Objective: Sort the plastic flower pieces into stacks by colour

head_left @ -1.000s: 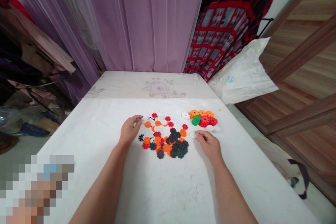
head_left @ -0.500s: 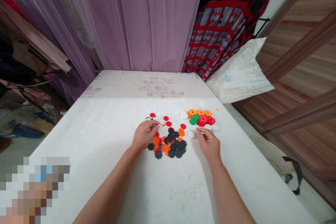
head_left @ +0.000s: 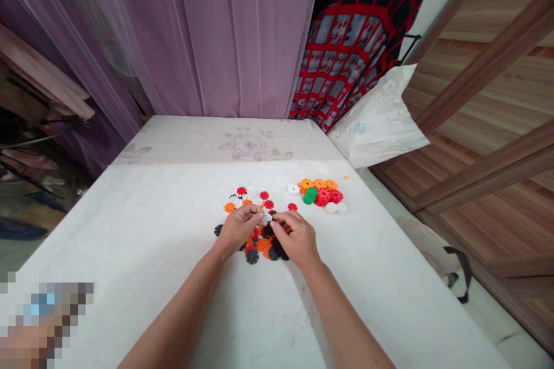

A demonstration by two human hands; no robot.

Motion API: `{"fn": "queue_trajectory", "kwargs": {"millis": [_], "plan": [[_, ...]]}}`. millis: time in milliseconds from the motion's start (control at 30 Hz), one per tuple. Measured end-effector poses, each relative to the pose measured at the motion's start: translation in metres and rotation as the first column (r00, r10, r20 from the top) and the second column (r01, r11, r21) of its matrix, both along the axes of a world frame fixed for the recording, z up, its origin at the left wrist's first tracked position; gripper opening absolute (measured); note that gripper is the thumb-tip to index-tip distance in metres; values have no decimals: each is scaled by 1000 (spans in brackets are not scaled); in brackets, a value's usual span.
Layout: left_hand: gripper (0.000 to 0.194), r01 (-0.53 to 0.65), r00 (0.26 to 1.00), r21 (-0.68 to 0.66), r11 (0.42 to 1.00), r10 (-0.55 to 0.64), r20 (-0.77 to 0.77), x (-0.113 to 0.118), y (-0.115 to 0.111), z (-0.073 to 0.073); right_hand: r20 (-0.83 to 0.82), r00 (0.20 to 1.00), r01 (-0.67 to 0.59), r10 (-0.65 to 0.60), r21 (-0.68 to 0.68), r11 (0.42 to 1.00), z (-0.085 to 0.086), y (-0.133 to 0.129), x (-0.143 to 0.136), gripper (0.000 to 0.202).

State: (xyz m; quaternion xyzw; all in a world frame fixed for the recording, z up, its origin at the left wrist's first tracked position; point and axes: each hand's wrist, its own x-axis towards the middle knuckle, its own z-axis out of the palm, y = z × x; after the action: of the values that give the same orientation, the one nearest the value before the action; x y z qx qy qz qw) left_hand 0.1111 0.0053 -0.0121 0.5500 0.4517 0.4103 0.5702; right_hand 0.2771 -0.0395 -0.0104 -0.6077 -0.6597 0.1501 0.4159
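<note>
A small white notched plastic disc (head_left: pixel 268 218) is between the fingertips of both hands, over the middle of the table. My left hand (head_left: pixel 239 228) pinches it from the left. My right hand (head_left: pixel 298 237) meets it from the right, thumb and forefinger closed at its edge. Beneath and around the hands is a loose pile of notched discs: black ones (head_left: pixel 251 255), orange ones (head_left: pixel 263 246) and red ones (head_left: pixel 269 204). My right hand covers part of the black discs. Pale white discs (head_left: pixel 255 189) lie behind the pile.
Joined clusters stand at the back right: orange (head_left: pixel 318 184), red (head_left: pixel 328 197), green (head_left: pixel 310 195) and white (head_left: pixel 336 207). They rest on the white-covered table (head_left: pixel 173 184). A white bag (head_left: pixel 376 121) hangs beyond the right edge. Purple curtains (head_left: pixel 208 34) are behind.
My right hand has moved left from beside the clusters and now meets my left hand. The white disc that was by the right fingertips is now between both hands. The view has shifted slightly.
</note>
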Motion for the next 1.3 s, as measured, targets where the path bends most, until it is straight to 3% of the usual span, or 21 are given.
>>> {"fn": "queue_trajectory", "kwargs": {"millis": [267, 367, 467, 533, 700, 800, 1300], "plan": [[29, -29, 999, 23, 999, 30, -35, 0, 0, 0, -85, 996, 15, -13, 26, 1000, 5, -1, 3, 19], [29, -154, 982, 114, 982, 164, -91, -9, 5, -2, -231, 966, 110, -112, -22, 994, 8, 1, 23, 22], [30, -306, 922, 247, 920, 351, -166, -24, 12, -4, -408, 873, 217, -269, -169, 961, 10, 2, 52, 30], [31, -375, 867, 323, 869, 452, -211, -38, 17, -4, -442, 835, 240, -329, -245, 939, 9, 2, 69, 33], [33, -550, 702, 404, 731, 666, -252, -71, 28, -6, -310, 892, 185, -328, -412, 892, 2, -1, 88, 33], [33, -596, 652, 416, 687, 716, -249, -83, 32, -9, -255, 908, 195, -334, -447, 873, 0, -1, 89, 34], [33, -606, 668, 370, 704, 703, -244, -82, 31, -9, -55, 945, 265, -323, -452, 852, -1, 0, 93, 35]]}}
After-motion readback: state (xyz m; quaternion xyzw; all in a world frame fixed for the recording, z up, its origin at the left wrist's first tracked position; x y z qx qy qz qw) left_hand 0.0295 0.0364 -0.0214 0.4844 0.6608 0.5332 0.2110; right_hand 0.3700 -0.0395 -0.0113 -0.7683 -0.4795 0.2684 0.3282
